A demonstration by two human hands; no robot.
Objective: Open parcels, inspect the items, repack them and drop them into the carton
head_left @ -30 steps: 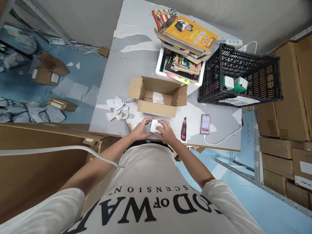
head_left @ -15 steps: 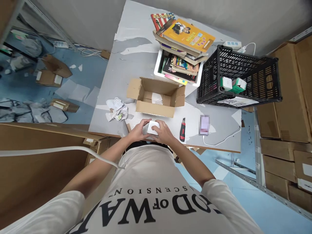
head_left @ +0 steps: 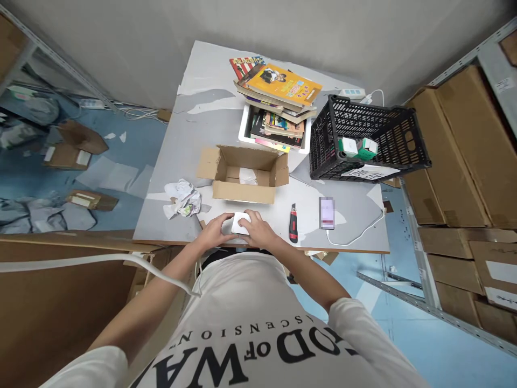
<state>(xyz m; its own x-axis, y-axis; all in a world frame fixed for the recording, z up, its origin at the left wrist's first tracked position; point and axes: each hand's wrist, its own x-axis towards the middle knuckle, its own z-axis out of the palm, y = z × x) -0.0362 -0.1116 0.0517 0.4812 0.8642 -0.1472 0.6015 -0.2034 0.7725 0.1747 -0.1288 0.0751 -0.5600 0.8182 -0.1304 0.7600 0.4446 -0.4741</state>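
Observation:
Between my hands, at the table's front edge, is a small white box [head_left: 241, 222]. My left hand [head_left: 217, 231] curls around its left side, thumb and fingers against it. On the right, my right hand [head_left: 258, 230] grips the same box, its thumb across the top face. Just beyond them stands an open cardboard box [head_left: 243, 193], flaps spread, with a white piece lying inside. Crumpled paper [head_left: 183, 198] lies to the left of it. To the right of my hands rests a red and black utility knife [head_left: 293, 223].
A phone [head_left: 327, 213] on a white cable lies on the right of the table [head_left: 161, 215]. Behind are a white bin [head_left: 244, 128] piled with books [head_left: 286, 86] and a black crate [head_left: 369, 121] holding small green-and-white boxes. Cardboard boxes [head_left: 448, 145] stack up at the right.
The camera view has shifted, so the table and its things appear lower and further left. Both hands still hold the small white box in nearly the same pose.

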